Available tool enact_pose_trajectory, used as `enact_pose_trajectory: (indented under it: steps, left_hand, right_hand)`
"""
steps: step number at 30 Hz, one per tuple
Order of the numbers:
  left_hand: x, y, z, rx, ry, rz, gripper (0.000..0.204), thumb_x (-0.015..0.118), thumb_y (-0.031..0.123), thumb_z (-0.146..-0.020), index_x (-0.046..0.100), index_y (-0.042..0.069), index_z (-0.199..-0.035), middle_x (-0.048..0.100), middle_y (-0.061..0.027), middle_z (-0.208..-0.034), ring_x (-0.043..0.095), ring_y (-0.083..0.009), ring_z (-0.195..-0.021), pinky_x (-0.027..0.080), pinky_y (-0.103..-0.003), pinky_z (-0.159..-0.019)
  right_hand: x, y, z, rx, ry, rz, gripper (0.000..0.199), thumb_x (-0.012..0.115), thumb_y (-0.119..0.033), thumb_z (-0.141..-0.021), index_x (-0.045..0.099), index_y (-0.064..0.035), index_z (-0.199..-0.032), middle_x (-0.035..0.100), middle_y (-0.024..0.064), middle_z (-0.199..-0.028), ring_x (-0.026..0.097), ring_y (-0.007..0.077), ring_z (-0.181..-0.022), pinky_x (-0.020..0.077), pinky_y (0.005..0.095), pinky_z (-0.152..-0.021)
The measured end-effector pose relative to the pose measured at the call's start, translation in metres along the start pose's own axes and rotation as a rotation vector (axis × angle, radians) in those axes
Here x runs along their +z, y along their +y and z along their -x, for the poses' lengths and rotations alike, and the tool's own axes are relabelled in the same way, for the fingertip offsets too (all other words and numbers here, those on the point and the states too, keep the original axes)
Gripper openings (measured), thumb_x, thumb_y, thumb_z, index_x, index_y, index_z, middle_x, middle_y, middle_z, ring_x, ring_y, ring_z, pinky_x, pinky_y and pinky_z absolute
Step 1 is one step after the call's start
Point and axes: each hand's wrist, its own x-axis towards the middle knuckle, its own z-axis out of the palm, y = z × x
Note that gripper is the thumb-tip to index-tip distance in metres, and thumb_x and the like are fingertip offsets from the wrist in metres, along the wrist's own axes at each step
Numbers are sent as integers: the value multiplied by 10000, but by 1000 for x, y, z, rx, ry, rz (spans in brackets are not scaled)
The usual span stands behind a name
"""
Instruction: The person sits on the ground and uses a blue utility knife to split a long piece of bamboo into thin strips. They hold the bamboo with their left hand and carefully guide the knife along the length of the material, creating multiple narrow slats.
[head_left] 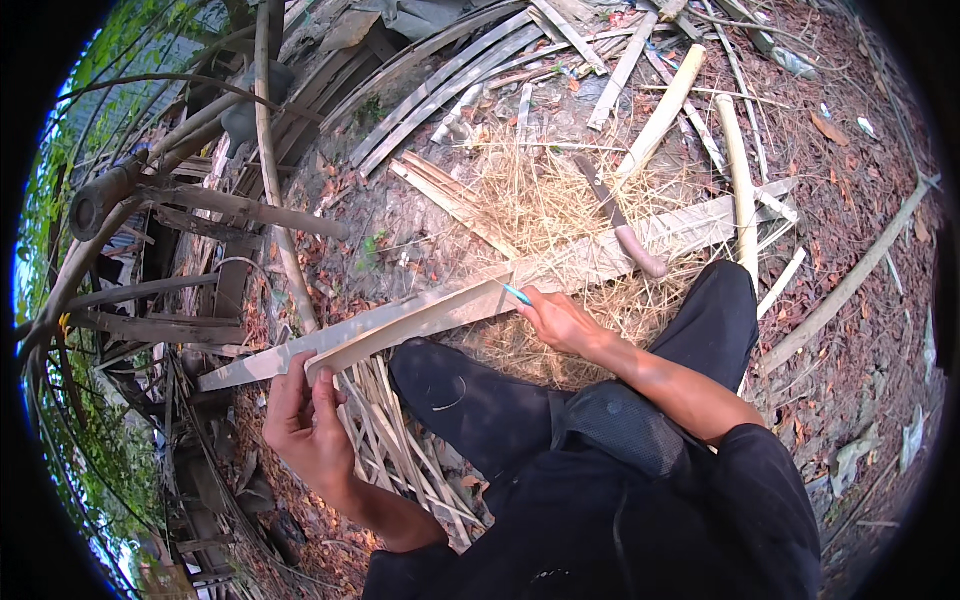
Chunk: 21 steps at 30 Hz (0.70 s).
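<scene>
My left hand (312, 425) pinches the near end of a pale split-wood strip (415, 320), bamboo-like, between thumb and fingers. The strip slants up to the right, above a long grey plank (690, 228). At its far end, my right hand (558, 322) is closed around a slim teal tool (517, 294), pen-like in shape; its exact kind is too small to tell. The tool's tip is close to the strip. On the plank, to the right, rests a long-bladed knife (640, 250) with a brownish handle, its dark blade pointing away over the shavings.
Pale shavings (530, 200) are heaped beyond the plank. Several thin split strips (400, 430) lie beside my left knee. Peeled poles (665, 110) and old slats (450, 90) spread across the leafy ground. Rough wooden posts (240, 207) stand at the left.
</scene>
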Motion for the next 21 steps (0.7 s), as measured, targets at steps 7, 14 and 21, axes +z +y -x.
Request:
enact_pose_trajectory:
  steps: [7, 14, 21]
  left_hand:
    - [2, 9, -6, 98, -40, -123, 199, 616, -66, -860, 669, -51, -1052, 536, -44, -736, 553, -79, -582, 399, -205, -501]
    - [14, 22, -6, 76, 7, -122, 181, 617, -65, -863, 663, -63, -1037, 530, -46, -727, 539, -79, -582, 399, -206, -510]
    - [2, -5, 0, -13, 25, -72, 172, 587, -68, -890, 656, -65, -1047, 520, -34, -790, 526, -74, -611, 404, -206, -509]
  right_hand:
    - [25, -17, -27, 145, 5, 86, 376, 362, -384, -1022, 470, -40, -1129, 681, 212, -832, 654, 419, -765, 523, 496, -685]
    - [77, 120, -60, 108, 197, 396, 361, 393, -342, -1012, 511, -11, -1092, 643, 215, -746, 667, 386, -753, 539, 486, -641]
    - [58, 63, -33, 309, 81, 25, 385, 374, -346, -1018, 492, 17, -1067, 622, 208, -682, 641, 401, -660, 513, 494, -622]
